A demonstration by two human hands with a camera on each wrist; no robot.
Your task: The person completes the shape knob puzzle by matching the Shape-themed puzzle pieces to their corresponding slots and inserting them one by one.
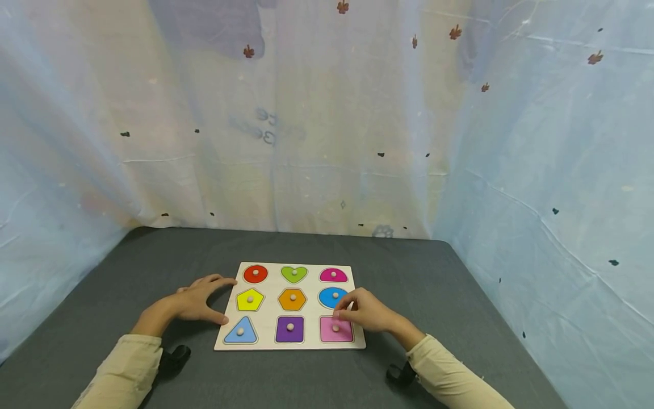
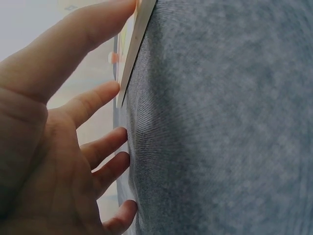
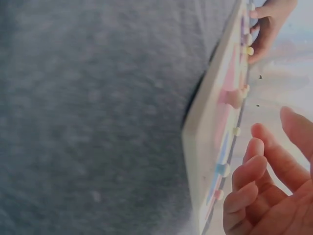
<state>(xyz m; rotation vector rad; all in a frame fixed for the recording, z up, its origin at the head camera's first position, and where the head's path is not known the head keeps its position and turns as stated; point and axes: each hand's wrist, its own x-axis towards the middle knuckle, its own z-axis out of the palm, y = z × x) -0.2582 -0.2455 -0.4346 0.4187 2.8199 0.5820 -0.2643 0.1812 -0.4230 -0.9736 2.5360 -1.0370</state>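
A pale wooden knob puzzle board (image 1: 312,332) lies flat, its colored shapes in their slots, each with a small round knob. My left hand (image 1: 191,301) is at the board's left edge, thumb and index finger spread and touching it near the light-blue triangle (image 1: 247,336) and red circle (image 1: 255,269). Over the right side hovers my right hand (image 1: 372,311), between the blue oval (image 1: 327,295) and pink square (image 1: 337,337). In the right wrist view its fingers (image 3: 274,156) are loosely bent, thumb apart, holding nothing; the pink square's knob (image 3: 234,99) stands free.
The middle column has a green heart (image 1: 294,278), orange hexagon (image 1: 292,303) and purple square (image 1: 289,336). A yellow pentagon (image 1: 249,304) and magenta half-circle (image 1: 333,277) also sit in the board. The dark grey table (image 1: 286,378) is bordered by hanging pale sheets (image 1: 327,187).
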